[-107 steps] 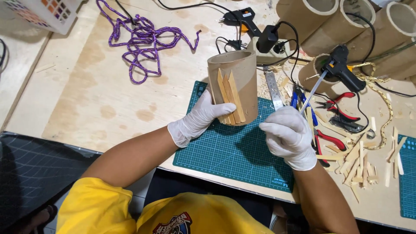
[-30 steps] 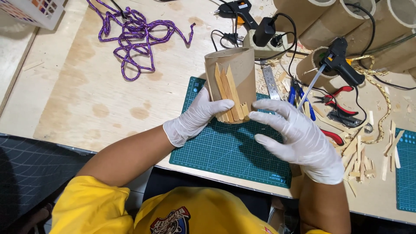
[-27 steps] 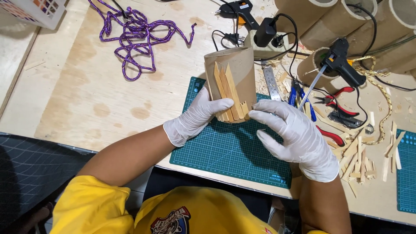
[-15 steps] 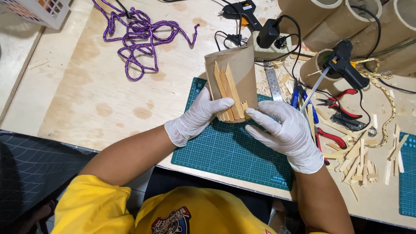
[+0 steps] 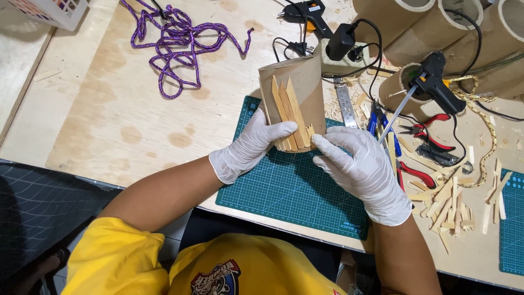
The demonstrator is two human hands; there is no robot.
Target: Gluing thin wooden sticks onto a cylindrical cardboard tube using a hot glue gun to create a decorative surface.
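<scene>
A brown cardboard tube (image 5: 308, 87) stands upright on the green cutting mat (image 5: 289, 191), with three pointed wooden sticks (image 5: 286, 112) stuck side by side on its front. My left hand (image 5: 251, 145), in a white glove, grips the tube's lower left side, thumb pressed over the stick bottoms. My right hand (image 5: 365, 169), also gloved, touches the tube's lower right edge with its fingertips, next to a short stick piece there.
A black glue gun (image 5: 436, 82) rests on a short tube at right, another glue gun (image 5: 305, 11) lies at the back. Pliers (image 5: 420, 147), a steel ruler (image 5: 345, 101), loose wooden sticks (image 5: 447, 202), purple rope (image 5: 174, 41), large cardboard tubes (image 5: 436, 24).
My right hand came in from the right side of the mat to the tube's lower right edge. The left hand has kept its hold on the tube throughout.
</scene>
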